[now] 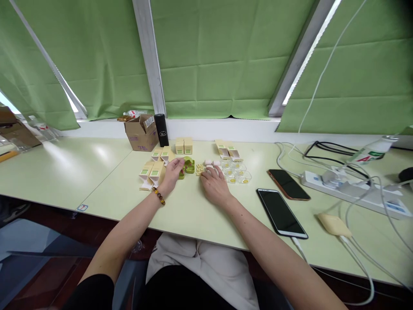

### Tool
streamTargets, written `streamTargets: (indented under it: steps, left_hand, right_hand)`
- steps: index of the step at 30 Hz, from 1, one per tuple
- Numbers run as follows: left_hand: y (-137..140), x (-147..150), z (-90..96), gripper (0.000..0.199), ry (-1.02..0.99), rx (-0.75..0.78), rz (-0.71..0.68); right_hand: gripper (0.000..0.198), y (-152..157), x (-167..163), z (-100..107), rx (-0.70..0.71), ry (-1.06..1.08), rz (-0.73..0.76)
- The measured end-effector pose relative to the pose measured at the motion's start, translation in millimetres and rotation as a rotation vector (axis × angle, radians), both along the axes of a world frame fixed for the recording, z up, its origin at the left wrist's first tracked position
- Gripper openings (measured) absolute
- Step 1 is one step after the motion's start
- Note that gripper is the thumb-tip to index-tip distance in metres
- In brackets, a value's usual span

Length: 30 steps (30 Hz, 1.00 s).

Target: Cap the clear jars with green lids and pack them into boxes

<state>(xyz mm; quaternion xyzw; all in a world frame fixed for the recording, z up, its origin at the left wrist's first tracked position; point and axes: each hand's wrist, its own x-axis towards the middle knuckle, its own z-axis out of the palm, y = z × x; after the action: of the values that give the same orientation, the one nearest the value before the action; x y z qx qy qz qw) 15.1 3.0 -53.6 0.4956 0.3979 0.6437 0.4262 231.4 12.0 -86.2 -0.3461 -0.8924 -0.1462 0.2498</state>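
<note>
My left hand, a beaded bracelet on its wrist, is closed in a pinch at the edge of a green plastic piece with rounded compartments. Palm down, my right hand lies on the table with its fingers slightly spread, fingertips at some small pale pink pieces that they partly cover. Between the hands are several small yellow square pieces. Clear plastic cups with yellow centres stand right of my right hand. Left of my left hand are open cream-coloured small boxes.
More cream boxes stand farther back, at centre and right. A cardboard carton and a black flask are near the wall. Two phones, a power strip, a bottle and tangled cables occupy the right side.
</note>
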Motion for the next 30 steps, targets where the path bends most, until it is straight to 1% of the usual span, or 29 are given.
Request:
streamTargets:
  steps: [2, 5, 9, 11, 14, 16, 18, 22, 24, 27, 30]
  left_hand:
    - [1, -1, 1.3, 0.043, -0.105, -0.041, -0.066]
    - [2, -1, 7.7, 0.036, -0.243, -0.097, -0.168]
    - [3, 5, 21.6, 0.023, -0.36, -0.135, -0.231]
    - [3, 11, 28.0, 0.025, -0.369, -0.131, -0.261]
    - [3, 19, 31.4, 0.037, -0.368, -0.093, -0.303]
    - [3, 23, 28.1, 0.039, -0.395, -0.084, -0.314]
    - [1, 25, 21.1, 0.037, -0.417, -0.096, -0.32]
    - [-4, 30, 4.8, 0.032, -0.414, -0.124, -0.384]
    - [-8, 33, -0.8, 0.032, -0.407, -0.119, -0.415]
    - [-12, 37, -3.9, 0.035, -0.372, -0.11, -0.441]
    - [-15, 38, -2.6, 0.037, -0.332, -0.101, -0.47]
  right_hand:
    - [0.035, 2, 1, 0, 0.035, 0.034, 0.022]
    - [0.027, 7, 2, 0, 0.038, 0.094, 0.028]
    - [0.024, 7, 1, 3, 0.015, 0.197, 0.022]
    - [0.023, 2, 1, 7, -0.024, 0.28, 0.065]
    - [0.023, -7, 1, 14, -0.116, 0.455, 0.184]
    - [0.021, -13, 1, 19, -0.192, 0.617, 0.269]
    - [0.018, -16, 0, 23, -0.285, 0.799, 0.314]
    - [0.017, -16, -1, 26, -0.491, 1.082, 0.337]
    - [0.018, -14, -1, 25, -0.537, 1.149, 0.343]
    - [0.017, -14, 1, 25, -0.485, 1.148, 0.296]
    - [0.013, -14, 4, 27, -0.36, 1.061, 0.226]
